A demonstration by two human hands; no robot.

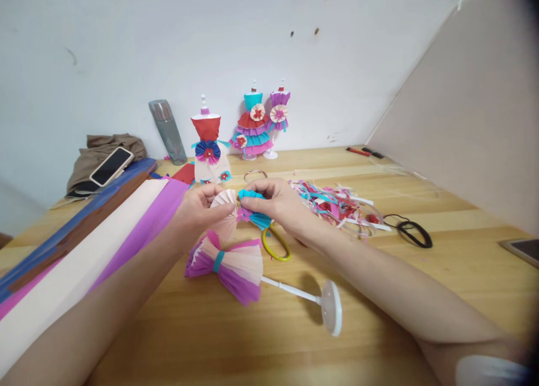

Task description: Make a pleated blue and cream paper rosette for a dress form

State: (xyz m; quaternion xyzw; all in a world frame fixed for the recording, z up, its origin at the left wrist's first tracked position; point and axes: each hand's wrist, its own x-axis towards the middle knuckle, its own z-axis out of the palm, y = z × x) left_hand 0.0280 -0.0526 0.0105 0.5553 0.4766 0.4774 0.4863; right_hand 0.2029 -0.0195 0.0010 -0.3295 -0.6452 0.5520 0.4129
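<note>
My left hand pinches a pleated cream paper fan. Between the fingers and thumb of my right hand is a pleated blue paper piece. A small purple bit shows between the two papers; whether they are joined I cannot tell. Below my hands, a small mannequin stand lies on its side, wearing a purple and cream crepe dress with a blue band. Its white round base points right. Yellow scissor handles show under my right hand.
Three dressed mannequins stand by the wall, near a leaning grey bottle. Crepe strips and a phone on brown cloth lie left. Paper scraps, a black band and a red pen are right.
</note>
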